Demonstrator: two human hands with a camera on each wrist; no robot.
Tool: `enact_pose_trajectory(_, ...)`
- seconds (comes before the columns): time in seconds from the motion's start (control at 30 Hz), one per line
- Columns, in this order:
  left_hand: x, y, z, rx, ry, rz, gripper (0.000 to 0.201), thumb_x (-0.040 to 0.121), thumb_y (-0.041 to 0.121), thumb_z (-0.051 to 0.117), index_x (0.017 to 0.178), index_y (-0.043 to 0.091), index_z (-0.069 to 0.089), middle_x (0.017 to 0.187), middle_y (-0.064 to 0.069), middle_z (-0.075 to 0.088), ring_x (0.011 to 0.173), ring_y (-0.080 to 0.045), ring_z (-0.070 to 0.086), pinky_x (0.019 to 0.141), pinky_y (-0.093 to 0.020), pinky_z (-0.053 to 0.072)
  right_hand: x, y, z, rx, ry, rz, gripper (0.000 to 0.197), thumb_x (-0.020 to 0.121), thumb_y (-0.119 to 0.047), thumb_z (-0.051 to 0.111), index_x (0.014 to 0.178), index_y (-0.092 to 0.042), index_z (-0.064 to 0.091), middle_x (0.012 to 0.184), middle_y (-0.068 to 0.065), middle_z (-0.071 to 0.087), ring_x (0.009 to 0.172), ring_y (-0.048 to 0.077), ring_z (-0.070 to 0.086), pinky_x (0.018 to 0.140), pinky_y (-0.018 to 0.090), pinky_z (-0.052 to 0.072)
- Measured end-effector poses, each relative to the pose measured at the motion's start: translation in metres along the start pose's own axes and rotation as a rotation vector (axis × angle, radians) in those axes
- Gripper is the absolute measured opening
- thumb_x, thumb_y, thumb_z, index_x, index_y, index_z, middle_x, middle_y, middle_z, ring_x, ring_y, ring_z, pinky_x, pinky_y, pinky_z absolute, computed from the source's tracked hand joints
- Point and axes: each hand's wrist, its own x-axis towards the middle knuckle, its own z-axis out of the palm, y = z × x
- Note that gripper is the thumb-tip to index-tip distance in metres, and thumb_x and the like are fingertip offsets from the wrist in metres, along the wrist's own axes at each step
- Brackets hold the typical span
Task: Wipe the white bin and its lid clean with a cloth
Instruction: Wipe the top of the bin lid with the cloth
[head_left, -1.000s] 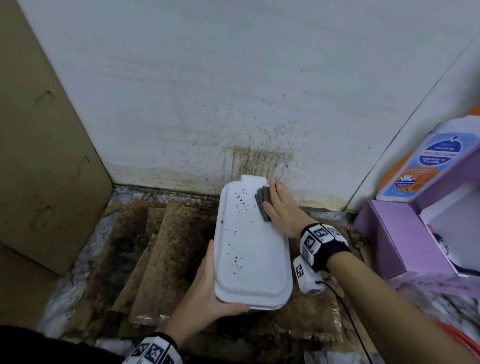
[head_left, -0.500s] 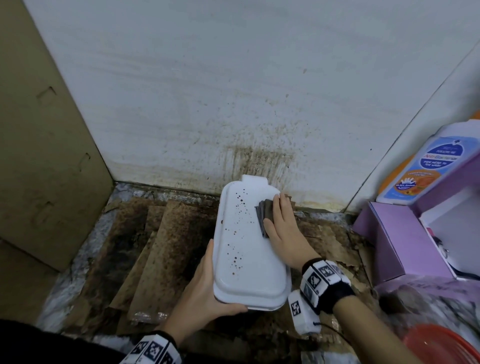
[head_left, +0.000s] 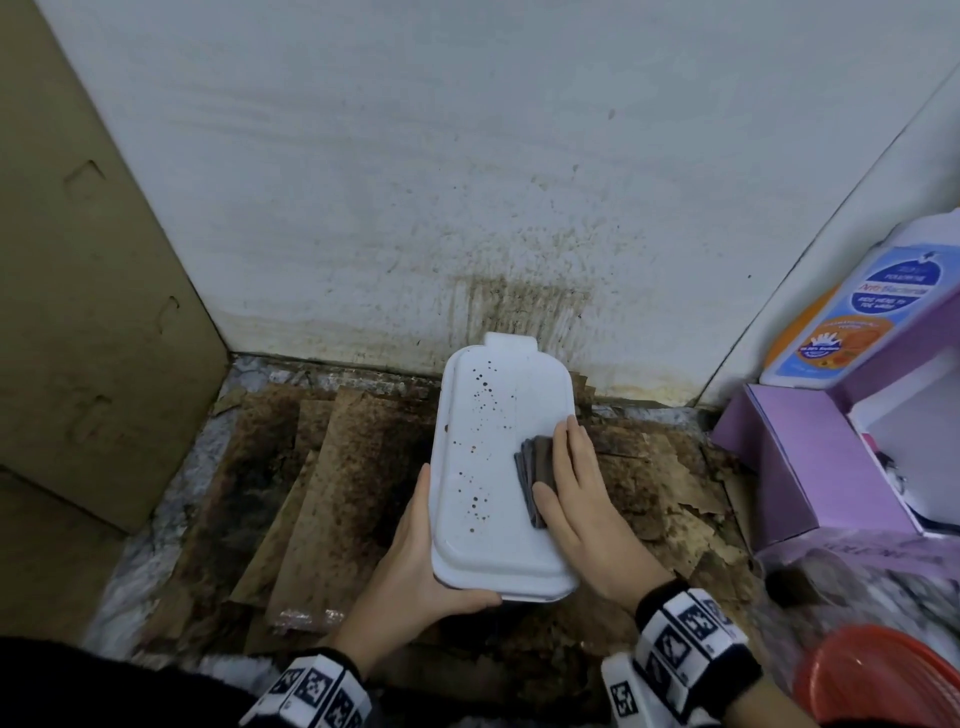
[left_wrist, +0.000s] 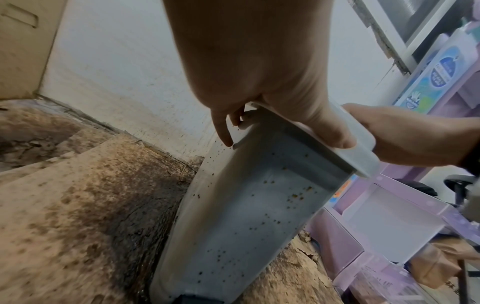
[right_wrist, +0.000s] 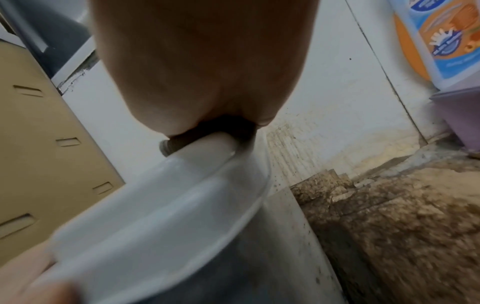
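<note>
Meanwhile right hand (head_left: 587, 514) presses cloth (head_left: 535, 467) on spotted lid (head_left: 493, 467).

- my two hands: left hand (head_left: 415, 571), right hand (head_left: 587, 499)
- one white bin (left_wrist: 233, 226)
- one lid (head_left: 493, 467)
- one dark cloth (head_left: 535, 467)
- one detergent bottle (head_left: 852, 312)
- one purple box (head_left: 810, 457)
- one red bowl (head_left: 878, 680)
- two wrist bands with markers

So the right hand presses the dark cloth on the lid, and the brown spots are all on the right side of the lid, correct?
Not quite. In the head view the brown spots run down the left part of the lid. The right hand does press the dark cloth on its right side.
</note>
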Motion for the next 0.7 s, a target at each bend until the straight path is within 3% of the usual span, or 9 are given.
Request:
enact_pose_trajectory(0.23,0.007,0.005,0.002,-0.079,-0.004,0.050,0.139,0.066,0.035,0.098,0.160,0.042,-0.006,0.167,0.021,0.016,0.153,-0.004,0.022,0.120,-0.049,0.035,0.087,0.022,-0.039,-0.032,-0.132,0.025,0.077,0.106,-0.050,0.025,0.154,-0.018,-0.026,0.160,-0.009,-0.037,0.149,0.008,-0.028,0.122,0.029,-0.005)
enact_pose_trajectory(0.4,0.009,0.011,0.004,-0.066,-0.003,0.074,0.133,0.069,0.034,0.096,0.159,0.046,-0.002,0.162,0.026,0.023,0.149,-0.001,0.029,0.116,-0.041,0.039,0.133,0.032,-0.054,-0.068,-0.135,0.035,0.076,0.107,-0.043,0.027,0.156,-0.009,-0.020,0.164,0.002,-0.028,0.153,0.015,-0.019,0.119,0.026,-0.006)
enact_pose_trajectory(0.57,0.008,0.014,0.003,-0.057,0.003,0.085,0.131,0.069,0.032,0.096,0.160,0.044,0.003,0.162,0.018,0.028,0.149,-0.008,0.034,0.115,-0.050,0.040,0.123,0.031,-0.050,-0.030,-0.086,0.035,0.075,0.107,-0.044,0.027,0.156,-0.013,-0.020,0.164,-0.003,-0.029,0.152,0.011,-0.018,0.116,0.022,-0.003)
enact_pose_trajectory(0.7,0.004,0.013,0.004,-0.037,0.016,0.090,0.130,0.067,0.038,0.097,0.156,0.052,0.004,0.162,0.024,0.026,0.149,-0.003,0.031,0.116,-0.045,0.039,0.084,0.019,-0.036,0.045,-0.020,0.054,0.073,0.108,-0.043,0.028,0.157,-0.018,-0.020,0.162,-0.011,-0.031,0.151,0.007,-0.021,0.115,0.019,-0.003)
